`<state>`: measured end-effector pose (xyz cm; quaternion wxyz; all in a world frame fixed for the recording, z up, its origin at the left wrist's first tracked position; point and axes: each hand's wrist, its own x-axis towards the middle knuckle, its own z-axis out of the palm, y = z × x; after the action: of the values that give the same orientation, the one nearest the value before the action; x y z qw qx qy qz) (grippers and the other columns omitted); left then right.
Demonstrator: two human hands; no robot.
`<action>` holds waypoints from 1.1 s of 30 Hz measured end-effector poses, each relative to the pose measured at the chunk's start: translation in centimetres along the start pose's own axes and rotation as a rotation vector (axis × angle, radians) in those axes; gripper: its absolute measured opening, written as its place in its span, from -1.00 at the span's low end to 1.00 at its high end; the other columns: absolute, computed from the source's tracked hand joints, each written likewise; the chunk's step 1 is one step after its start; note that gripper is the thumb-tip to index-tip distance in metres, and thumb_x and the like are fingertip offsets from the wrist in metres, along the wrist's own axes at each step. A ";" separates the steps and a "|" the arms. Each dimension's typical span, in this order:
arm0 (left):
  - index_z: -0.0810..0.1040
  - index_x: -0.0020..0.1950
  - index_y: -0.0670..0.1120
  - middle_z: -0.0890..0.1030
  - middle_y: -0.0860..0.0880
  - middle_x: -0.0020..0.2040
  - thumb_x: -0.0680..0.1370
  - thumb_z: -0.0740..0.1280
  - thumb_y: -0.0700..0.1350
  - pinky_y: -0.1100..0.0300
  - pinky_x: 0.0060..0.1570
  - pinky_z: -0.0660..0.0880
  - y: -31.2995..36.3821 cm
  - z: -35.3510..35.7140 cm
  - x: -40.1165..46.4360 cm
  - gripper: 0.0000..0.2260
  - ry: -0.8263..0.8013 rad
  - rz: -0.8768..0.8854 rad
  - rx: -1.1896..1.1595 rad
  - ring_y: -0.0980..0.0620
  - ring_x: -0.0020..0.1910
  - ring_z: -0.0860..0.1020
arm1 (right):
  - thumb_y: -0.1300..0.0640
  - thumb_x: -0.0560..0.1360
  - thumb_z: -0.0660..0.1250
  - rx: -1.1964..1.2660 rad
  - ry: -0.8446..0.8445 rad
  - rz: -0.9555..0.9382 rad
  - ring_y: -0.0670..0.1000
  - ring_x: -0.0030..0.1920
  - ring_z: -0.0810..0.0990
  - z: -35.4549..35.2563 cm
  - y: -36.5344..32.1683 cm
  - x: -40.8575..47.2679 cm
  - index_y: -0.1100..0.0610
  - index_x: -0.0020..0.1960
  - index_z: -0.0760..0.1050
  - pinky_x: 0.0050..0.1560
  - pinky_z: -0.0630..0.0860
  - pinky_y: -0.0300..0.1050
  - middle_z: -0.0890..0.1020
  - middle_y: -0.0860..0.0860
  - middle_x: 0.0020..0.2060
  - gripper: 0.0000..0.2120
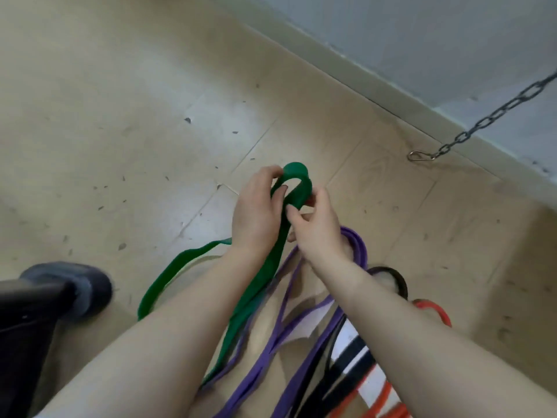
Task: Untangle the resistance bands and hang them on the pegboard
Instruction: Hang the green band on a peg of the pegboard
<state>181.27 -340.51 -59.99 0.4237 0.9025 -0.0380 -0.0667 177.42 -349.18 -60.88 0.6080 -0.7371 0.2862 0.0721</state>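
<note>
— What do we hold?
— Our left hand and right hand both pinch the green band's loop above the floor.
— And to the right?
— Purple band, black band, red band.

Two hands, the left hand and right hand, were seen among four resistance bands: one green band, one purple band, one black band, one red band. One chain hung far right; one shoe stood near left.
</note>
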 end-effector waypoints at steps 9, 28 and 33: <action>0.49 0.07 -0.03 0.51 0.16 -0.04 0.46 0.23 -0.11 0.18 -0.01 0.44 18.4 -21.1 -5.7 -0.80 -0.148 0.124 -0.174 -0.02 0.02 0.50 | 0.04 0.46 0.31 0.305 0.056 -0.043 0.05 -0.11 0.56 -2.4 -20.9 -18.2 -0.12 -0.04 0.30 -0.20 0.51 -0.11 0.55 0.07 -0.10 -0.81; 0.36 -0.07 0.19 0.52 0.20 -0.11 0.53 0.30 -0.21 0.34 -0.15 0.47 60.8 -33.0 -19.1 -0.72 -0.277 0.505 -0.468 0.36 -0.16 0.50 | 0.12 0.51 0.31 -0.039 0.363 -0.492 -0.11 -0.29 0.46 -35.5 -48.7 -42.8 0.01 0.04 0.32 -0.19 0.49 -0.04 0.51 -0.07 -0.22 -0.81; 0.40 0.08 0.07 0.58 0.08 -0.04 0.52 0.31 -0.16 0.40 -0.17 0.48 64.8 -32.4 -21.7 -0.79 -0.441 0.626 -0.450 0.30 -0.16 0.54 | 0.14 0.53 0.29 0.011 0.529 -0.506 -0.22 -0.34 0.44 -38.5 -48.6 -47.7 -0.14 -0.10 0.27 -0.26 0.36 -0.28 0.48 -0.14 -0.20 -0.76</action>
<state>163.95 -354.50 12.32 0.5913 0.6969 -0.3834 -0.1328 153.55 -364.63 11.99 0.5154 -0.7745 0.2427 -0.2750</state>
